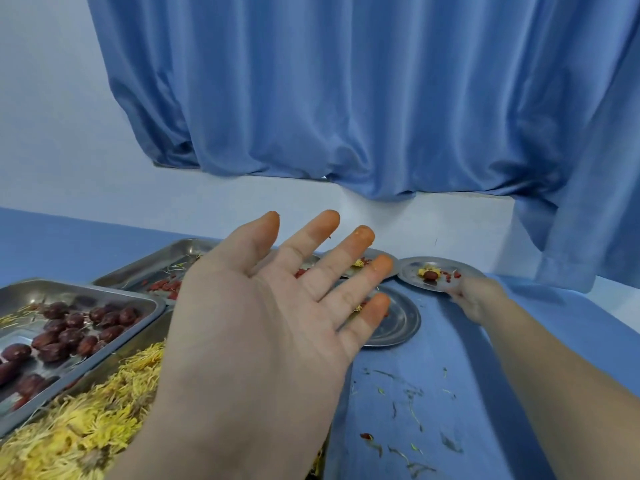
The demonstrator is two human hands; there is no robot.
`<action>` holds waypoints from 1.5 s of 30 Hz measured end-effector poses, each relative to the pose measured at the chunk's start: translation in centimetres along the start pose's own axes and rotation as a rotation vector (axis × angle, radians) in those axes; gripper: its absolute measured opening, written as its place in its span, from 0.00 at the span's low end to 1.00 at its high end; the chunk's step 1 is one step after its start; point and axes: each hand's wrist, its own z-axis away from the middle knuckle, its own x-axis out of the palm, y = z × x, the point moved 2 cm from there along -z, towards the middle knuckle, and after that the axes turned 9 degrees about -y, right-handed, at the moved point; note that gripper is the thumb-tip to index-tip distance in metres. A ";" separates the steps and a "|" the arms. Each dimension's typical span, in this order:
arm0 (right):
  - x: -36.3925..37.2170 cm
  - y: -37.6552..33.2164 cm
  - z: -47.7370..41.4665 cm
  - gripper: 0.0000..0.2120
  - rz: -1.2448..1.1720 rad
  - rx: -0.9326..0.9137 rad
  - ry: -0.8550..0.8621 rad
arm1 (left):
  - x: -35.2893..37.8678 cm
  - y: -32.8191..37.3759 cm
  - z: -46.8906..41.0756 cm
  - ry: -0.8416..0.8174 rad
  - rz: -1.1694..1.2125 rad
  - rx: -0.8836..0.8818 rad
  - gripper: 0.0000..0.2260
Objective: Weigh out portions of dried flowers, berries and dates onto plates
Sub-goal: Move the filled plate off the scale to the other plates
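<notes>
My left hand (263, 317) is raised close to the camera, palm up, fingers spread and straight, tips stained orange; it holds nothing. My right hand (476, 299) grips the near rim of a small steel plate (408, 271) at the far right; a date, a yellow flower and red berries lie on that plate. Another small steel plate (398, 323) sits in the middle, partly behind my left fingers. A third plate (375, 254) with flower and berries shows behind my fingertips. At left are trays of dates (69, 327), dried yellow flowers (86, 420) and red berries (164, 285).
The blue table (450, 393) carries scattered stems and a stray berry (366, 437) in front of me. A white wall and a blue curtain (346, 98) rise directly behind the table. The table's right edge runs near my right forearm.
</notes>
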 end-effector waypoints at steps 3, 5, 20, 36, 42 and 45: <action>-0.7 0.3 0.2 0.18 -0.113 0.019 0.012 | 0.2 -0.2 -0.1 0.003 -0.009 -0.006 0.18; -1.6 0.3 0.6 0.11 -0.137 0.053 0.059 | 0.5 -0.6 -0.2 -0.004 -0.014 -0.024 0.18; 0.5 -7.0 15.0 0.06 0.960 -0.005 -0.295 | 4.7 -1.0 1.8 0.047 -0.029 0.014 0.17; -15.5 -13.3 36.4 0.12 1.051 -0.305 -0.341 | 11.9 -6.1 6.0 -0.194 -0.108 -0.063 0.18; -21.0 -12.9 40.0 0.07 1.451 -0.302 -0.273 | 12.1 -9.6 7.2 -0.187 -0.145 -0.139 0.12; -22.1 -12.4 40.7 0.11 1.504 -0.254 -0.274 | 10.5 -11.0 7.6 -0.117 -0.143 -0.212 0.11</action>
